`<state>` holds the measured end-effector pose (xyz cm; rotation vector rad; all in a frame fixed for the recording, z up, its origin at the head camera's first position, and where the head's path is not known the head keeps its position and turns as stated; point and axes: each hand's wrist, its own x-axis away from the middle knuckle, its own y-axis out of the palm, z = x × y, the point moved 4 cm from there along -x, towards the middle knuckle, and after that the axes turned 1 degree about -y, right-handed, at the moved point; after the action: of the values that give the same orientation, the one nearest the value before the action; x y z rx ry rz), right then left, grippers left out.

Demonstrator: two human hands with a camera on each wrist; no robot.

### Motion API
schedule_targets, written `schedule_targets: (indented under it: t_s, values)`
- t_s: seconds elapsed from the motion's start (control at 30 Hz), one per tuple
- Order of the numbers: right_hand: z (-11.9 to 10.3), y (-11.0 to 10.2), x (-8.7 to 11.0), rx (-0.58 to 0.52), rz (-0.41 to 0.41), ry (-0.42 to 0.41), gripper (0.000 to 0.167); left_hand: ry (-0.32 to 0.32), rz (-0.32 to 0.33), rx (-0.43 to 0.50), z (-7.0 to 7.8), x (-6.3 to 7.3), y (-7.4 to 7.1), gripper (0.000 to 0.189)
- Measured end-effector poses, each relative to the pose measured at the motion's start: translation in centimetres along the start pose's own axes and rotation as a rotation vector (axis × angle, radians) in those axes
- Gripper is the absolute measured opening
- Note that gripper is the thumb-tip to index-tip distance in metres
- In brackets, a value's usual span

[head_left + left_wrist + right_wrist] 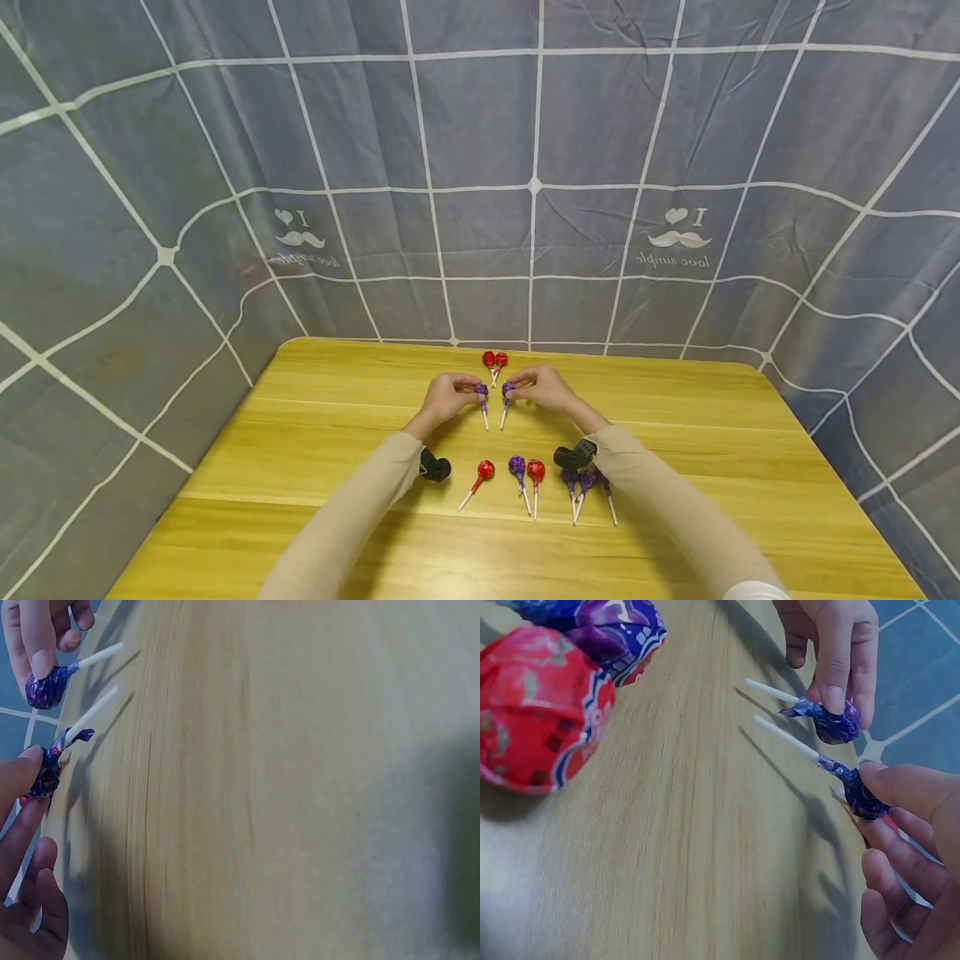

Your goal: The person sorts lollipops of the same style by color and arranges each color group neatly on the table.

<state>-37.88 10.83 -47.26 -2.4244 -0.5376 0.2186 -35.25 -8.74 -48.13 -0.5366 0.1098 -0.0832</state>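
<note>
My left hand [448,397] pinches a purple-wrapped lollipop [45,774] by its head between thumb and fingers, the white stick pointing toward me. Beside it, my right hand [546,388] pinches a second purple lollipop [864,796] the same way. The two held lollipops are side by side with a small gap, their sticks casting shadows on the wood. Just beyond them, two red lollipops [489,359] lie together near the far table edge, sticks crossing.
Nearer on the wooden table [300,517] lie a lone red lollipop [486,470], a purple lollipop [517,465] beside a red lollipop [536,471], and a cluster of purple lollipops [587,483] partly under the right forearm. A grey curtain [480,233] with white lines surrounds the table.
</note>
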Motion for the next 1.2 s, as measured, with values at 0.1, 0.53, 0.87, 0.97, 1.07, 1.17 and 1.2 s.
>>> schedule_targets:
  t_s: [0.1,0.53,0.87,0.97,1.07,1.17,1.2]
  values:
    - [0.0,0.4,-0.2,-0.014,0.009,0.003,0.030,0.009,-0.002,0.001,-0.2,-0.1,0.2,0.026]
    - [-0.3,1.1,-0.5,-0.036,0.006,0.027,0.030,0.003,0.016,-0.023,0.0,-0.2,1.0,0.024]
    - [0.2,1.6,-0.8,-0.002,0.016,0.009,0.027,-0.003,0.007,-0.074,-0.2,-0.5,1.5,0.022]
    - [0.3,1.6,-0.9,0.012,0.019,0.009,0.026,0.011,-0.003,-0.076,-0.1,-0.5,1.5,0.023]
    - [0.5,1.7,-0.9,0.003,0.015,0.020,0.026,0.034,-0.013,-0.064,0.0,-0.4,1.5,0.023]
    - [0.6,1.7,-1.0,-0.005,0.011,0.029,0.025,0.046,-0.015,-0.051,0.2,-0.4,1.5,0.024]
    - [0.6,1.7,-1.0,-0.007,0.008,0.031,0.025,0.039,-0.016,-0.043,0.2,-0.4,1.5,0.024]
